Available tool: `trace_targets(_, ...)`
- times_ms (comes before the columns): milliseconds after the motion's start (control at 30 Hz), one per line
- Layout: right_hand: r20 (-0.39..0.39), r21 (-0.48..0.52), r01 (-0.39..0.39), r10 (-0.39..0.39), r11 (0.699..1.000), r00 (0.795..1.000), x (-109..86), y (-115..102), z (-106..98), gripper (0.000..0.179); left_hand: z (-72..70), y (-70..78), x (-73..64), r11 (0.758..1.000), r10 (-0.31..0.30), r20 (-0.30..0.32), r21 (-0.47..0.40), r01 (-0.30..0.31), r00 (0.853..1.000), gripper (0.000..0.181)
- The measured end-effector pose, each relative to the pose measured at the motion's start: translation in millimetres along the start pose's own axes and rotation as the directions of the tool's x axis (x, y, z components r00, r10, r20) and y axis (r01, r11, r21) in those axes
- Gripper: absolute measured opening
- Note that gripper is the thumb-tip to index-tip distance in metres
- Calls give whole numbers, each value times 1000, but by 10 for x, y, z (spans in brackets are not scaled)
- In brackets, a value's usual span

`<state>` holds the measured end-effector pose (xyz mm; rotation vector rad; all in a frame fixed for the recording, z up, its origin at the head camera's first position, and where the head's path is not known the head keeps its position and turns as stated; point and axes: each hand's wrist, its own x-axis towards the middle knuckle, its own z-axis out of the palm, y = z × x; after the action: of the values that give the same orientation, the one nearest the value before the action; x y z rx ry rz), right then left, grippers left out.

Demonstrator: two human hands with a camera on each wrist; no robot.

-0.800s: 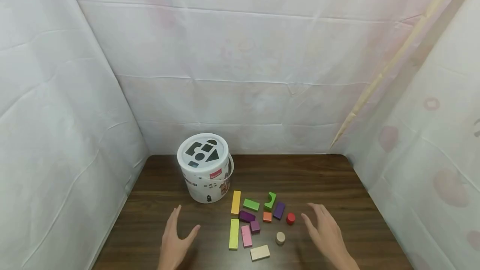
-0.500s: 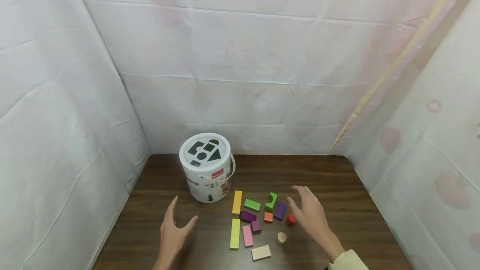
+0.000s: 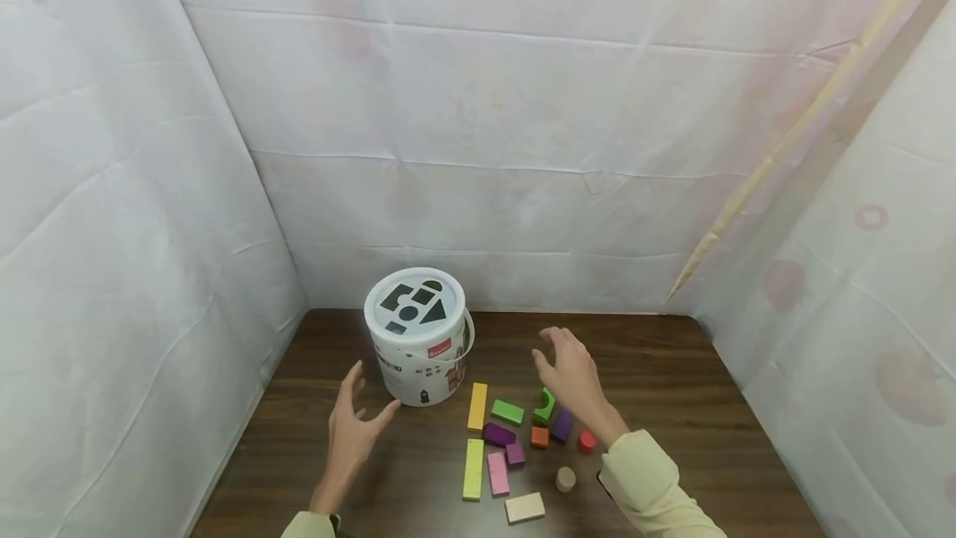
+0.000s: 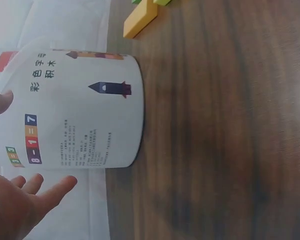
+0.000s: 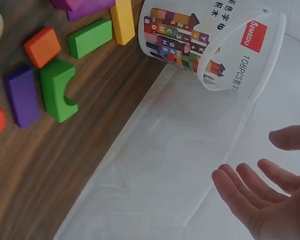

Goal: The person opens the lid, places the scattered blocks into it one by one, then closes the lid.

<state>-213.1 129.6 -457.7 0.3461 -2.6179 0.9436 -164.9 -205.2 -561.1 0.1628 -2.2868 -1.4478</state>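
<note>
A white bucket (image 3: 418,368) with a shape-cutout lid (image 3: 382,322) and a hanging handle stands upright at the back left of the table. My left hand (image 3: 353,430) is just in front of it, thumb and fingers spread, nothing between them. In the left wrist view the fingers (image 4: 55,194) overlap the bucket's side. My right hand (image 3: 571,372) is raised behind the wooden blocks, to the right of the bucket, with loosely bent fingers and nothing held. Below its wrist lie a green arch block (image 3: 543,409) and a dark purple block (image 3: 563,426).
Several blocks lie loose mid-table: a yellow one (image 3: 477,407), a lime one (image 3: 473,470), a pink one (image 3: 498,474), an orange one (image 3: 539,437), a red cylinder (image 3: 587,441) and a plain wood one (image 3: 525,508). A white cloth (image 3: 478,214) encloses the table's back and sides.
My right hand has moved forward and left, from right of the red cylinder to behind the blocks. My left hand has moved forward, closer to the bucket. The blocks stay put.
</note>
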Motion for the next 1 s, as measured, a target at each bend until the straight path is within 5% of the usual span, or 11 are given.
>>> trace_targets(167, -26, -7, 44, -44, 999, 999, 195, -104, 152, 25, 14, 76, 238, 1000, 17, 30, -15, -16, 999, 91)
trace_targets(400, 41, -38, 11, -9, 999, 999, 423, -152, 428, 25, 55, 130, 461, 999, 43, 50, -15, -43, 998, 95)
trace_targets(833, 127, 13, -147, 144, 989, 981, 604, -134, 891, 28, 135, 185, 597, 994, 104, 106, 32, -108, 989, 96)
trace_targets(1000, 202, 152, -244, 211, 958, 956, 590, -153, 1072, 33, 153, 170, 609, 988, 140, 101, 54, -146, 985, 95)
